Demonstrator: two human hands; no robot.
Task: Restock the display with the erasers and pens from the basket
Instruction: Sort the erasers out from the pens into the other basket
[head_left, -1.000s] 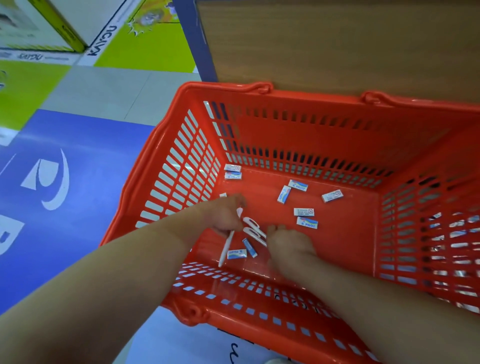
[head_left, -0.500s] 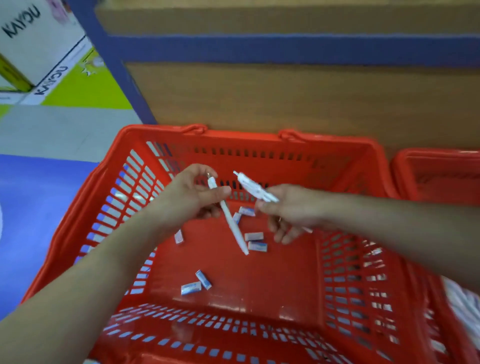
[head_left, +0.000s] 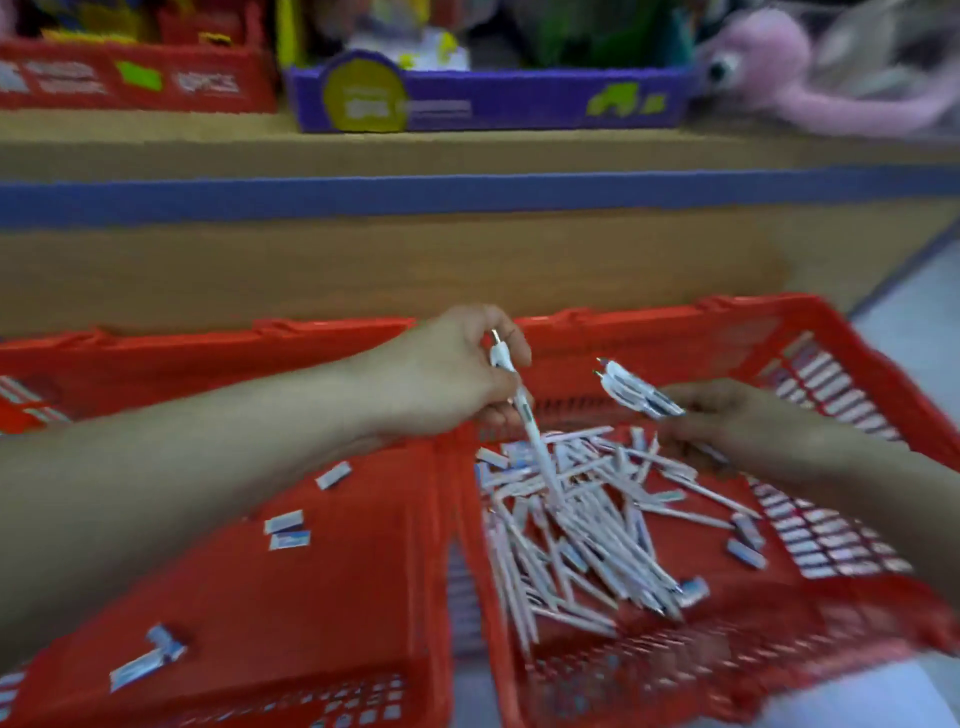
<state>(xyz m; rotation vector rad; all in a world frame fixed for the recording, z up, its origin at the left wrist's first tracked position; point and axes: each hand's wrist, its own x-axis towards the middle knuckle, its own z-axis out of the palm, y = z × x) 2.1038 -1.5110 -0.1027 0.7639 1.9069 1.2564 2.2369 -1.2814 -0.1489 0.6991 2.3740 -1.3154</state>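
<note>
While the left forearm reached in from the lower left, the left hand (head_left: 452, 379) hung over the wall between two red baskets, its fingers curled round one white pen (head_left: 531, 428). The pen pointed steeply down, and its lower end was just above, or perhaps touching, the pile (head_left: 571, 530); the blur did not allow to tell which. The right hand (head_left: 727, 415) came from the right side, over the far part of the right basket (head_left: 675, 353), and it pinched a small bunch of pens (head_left: 631, 387) with the tips directed up and to the left. Two tips were visible; the exact number in the bunch could not be told.

The left basket (head_left: 311, 597) contained five erasers (head_left: 283, 522), lying apart in ones and twos. In the right basket the pile of pens was too many and too blurred for counting, and a few erasers lay near its edges.

The baskets stood side by side, their walls just beside each other, and their far rims were close to the wooden front of the shelf (head_left: 363, 270). Most of the left basket's floor was bare. On the shelf above stood a purple box (head_left: 519, 104) and a pink plush toy (head_left: 779, 73).
</note>
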